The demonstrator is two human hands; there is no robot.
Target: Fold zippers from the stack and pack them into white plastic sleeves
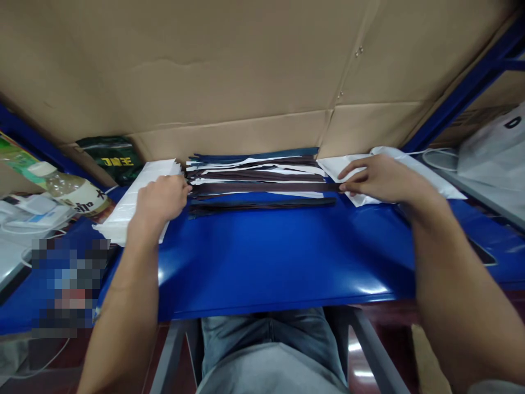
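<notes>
A pile of long flat strips (254, 174), dark brown, white and teal, lies across the back of the blue table (266, 257). My left hand (162, 198) pinches the left end of a dark brown strip (262, 187) from the pile. My right hand (379, 178) holds the same strip's right end with its fingertips. A separate dark strip (262, 206) lies just in front of the pile.
A stack of white sheets (137, 197) lies under my left hand. White paper or plastic (426, 175) lies under my right hand. A plastic bottle (69, 189) and a green bag (112, 158) sit at the left, cardboard walls (246, 71) behind, and a white bag (496, 153) to the right.
</notes>
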